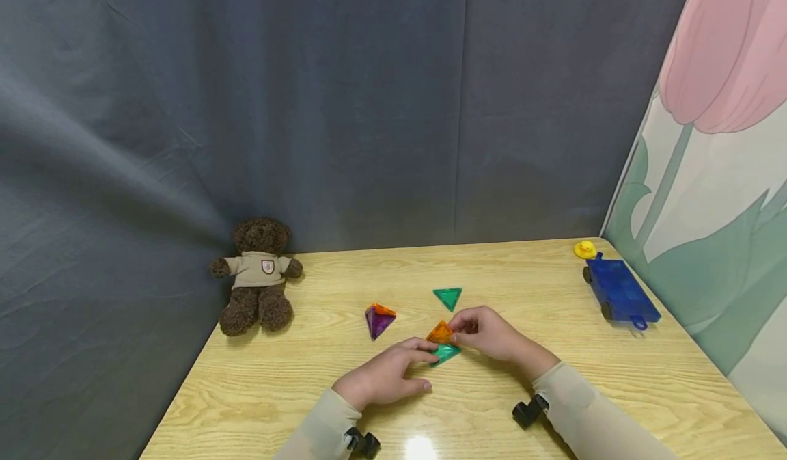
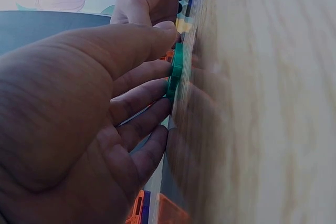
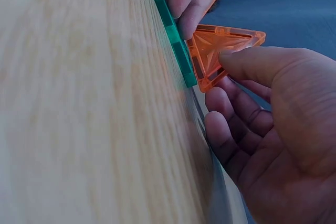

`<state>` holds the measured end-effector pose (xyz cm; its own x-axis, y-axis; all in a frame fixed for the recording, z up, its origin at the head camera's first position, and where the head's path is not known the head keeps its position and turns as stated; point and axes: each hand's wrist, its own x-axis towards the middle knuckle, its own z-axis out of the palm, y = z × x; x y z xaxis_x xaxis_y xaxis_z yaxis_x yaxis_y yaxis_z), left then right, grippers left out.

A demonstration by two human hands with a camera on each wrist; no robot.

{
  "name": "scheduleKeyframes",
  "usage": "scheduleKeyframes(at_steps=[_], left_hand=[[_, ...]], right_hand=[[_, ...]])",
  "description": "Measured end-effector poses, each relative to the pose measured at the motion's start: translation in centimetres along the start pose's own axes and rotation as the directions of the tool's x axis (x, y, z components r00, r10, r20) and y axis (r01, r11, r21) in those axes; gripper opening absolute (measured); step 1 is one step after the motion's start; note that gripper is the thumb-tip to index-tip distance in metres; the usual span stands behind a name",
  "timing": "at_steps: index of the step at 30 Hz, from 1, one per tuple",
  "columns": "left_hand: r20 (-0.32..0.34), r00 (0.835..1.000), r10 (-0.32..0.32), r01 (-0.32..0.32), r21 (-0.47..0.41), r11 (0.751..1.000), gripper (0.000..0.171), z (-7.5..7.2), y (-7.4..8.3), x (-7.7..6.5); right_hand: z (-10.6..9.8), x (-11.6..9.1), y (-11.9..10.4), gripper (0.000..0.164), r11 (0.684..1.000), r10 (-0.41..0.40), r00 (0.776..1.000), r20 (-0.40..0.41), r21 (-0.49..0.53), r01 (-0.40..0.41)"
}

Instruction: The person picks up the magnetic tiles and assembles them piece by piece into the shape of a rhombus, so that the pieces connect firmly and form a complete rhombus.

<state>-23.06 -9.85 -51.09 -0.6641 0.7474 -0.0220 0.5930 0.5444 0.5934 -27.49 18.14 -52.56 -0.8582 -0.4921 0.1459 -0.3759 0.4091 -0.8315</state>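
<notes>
My right hand (image 1: 488, 335) pinches an orange triangular magnetic tile (image 1: 440, 333) between thumb and fingers. In the right wrist view that orange tile (image 3: 231, 37) stands tilted up along one edge of a translucent green triangular tile (image 3: 177, 40). This green tile (image 1: 447, 353) lies flat on the table. From the left, my left hand (image 1: 389, 375) reaches in with its fingers extended, their tips resting on the green tile. Its thumb is held apart from the tile. The left wrist view shows those fingers (image 2: 149, 90) right against the green edge.
Left of the hands stands a small purple and orange tile shape (image 1: 380, 320). Another green triangular tile (image 1: 448, 298) lies farther back. A brown teddy bear (image 1: 261, 272) sits at the left; a blue wheeled base (image 1: 622, 289) and yellow duck (image 1: 585, 249) are at the right.
</notes>
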Motion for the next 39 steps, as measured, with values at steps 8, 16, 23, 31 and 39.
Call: scheduleKeyframes(at_steps=[8,16,23,31,39], left_hand=[[-0.001,1.0,0.012,-0.012,-0.019,1.0,0.051,-0.05,-0.13,0.02],[0.006,1.0,0.01,-0.01,-0.025,1.0,0.052,0.05,-0.27,0.08],[0.005,1.0,0.019,-0.019,-0.016,1.0,0.051,0.0,-0.2,0.03],[-0.005,1.0,0.024,-0.024,-0.01,1.0,0.052,0.14,-0.38,-0.01],[-0.021,1.0,0.006,-0.007,-0.021,1.0,0.049,0.18,-0.37,0.04]], right_hand=[[-0.01,-0.01,-0.02,0.008,0.999,0.004,1.0,-0.016,-0.044,-0.005],[-0.07,0.0,0.22,0.011,0.999,-0.003,1.0,-0.019,-0.052,0.002],[-0.08,0.03,0.56,0.015,0.999,-0.005,1.0,-0.023,-0.039,0.004],[0.03,-0.15,0.35,0.015,1.0,0.0,1.0,-0.005,-0.019,0.0],[0.05,-0.01,0.25,0.006,0.998,0.04,0.999,-0.031,-0.051,-0.042]])
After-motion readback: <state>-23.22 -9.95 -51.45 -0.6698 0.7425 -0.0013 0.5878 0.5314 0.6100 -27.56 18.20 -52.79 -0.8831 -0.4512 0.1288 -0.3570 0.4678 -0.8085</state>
